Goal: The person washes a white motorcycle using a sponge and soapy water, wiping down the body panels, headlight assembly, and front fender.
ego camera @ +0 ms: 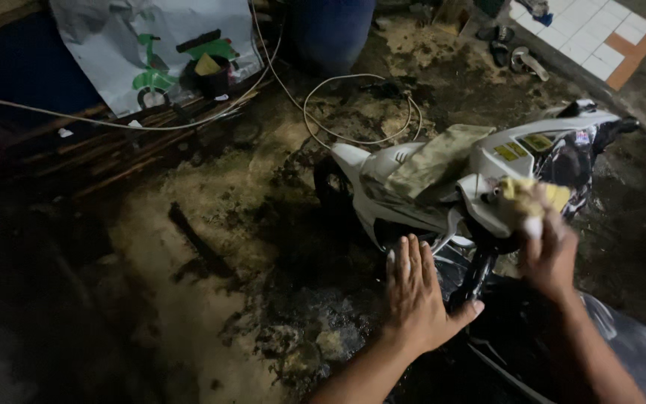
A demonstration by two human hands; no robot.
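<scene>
Clutching a crumpled yellow cloth (526, 196), the right hand (549, 251) has its grip closed around the cloth's lower part and presses it against the white plastic front panel of a scooter (514, 150), right of the frame's centre. Fingers curl tight, with one fingertip showing pale at the cloth's edge. Lower centre, the left hand (415, 292) lies flat, its grip wide open, fingers straight and together, thumb spread to the right; the palm rests on the dark body just below the white panel and holds nothing. An olive-drab rag (431, 164) is draped over the white bodywork, just left of the yellow cloth. Beyond, a thin white cable (353, 138) loops across the muddy, dark-stained ground (188, 247). A pale poster with a green scooter picture (151, 52) leans at the upper left.
</scene>
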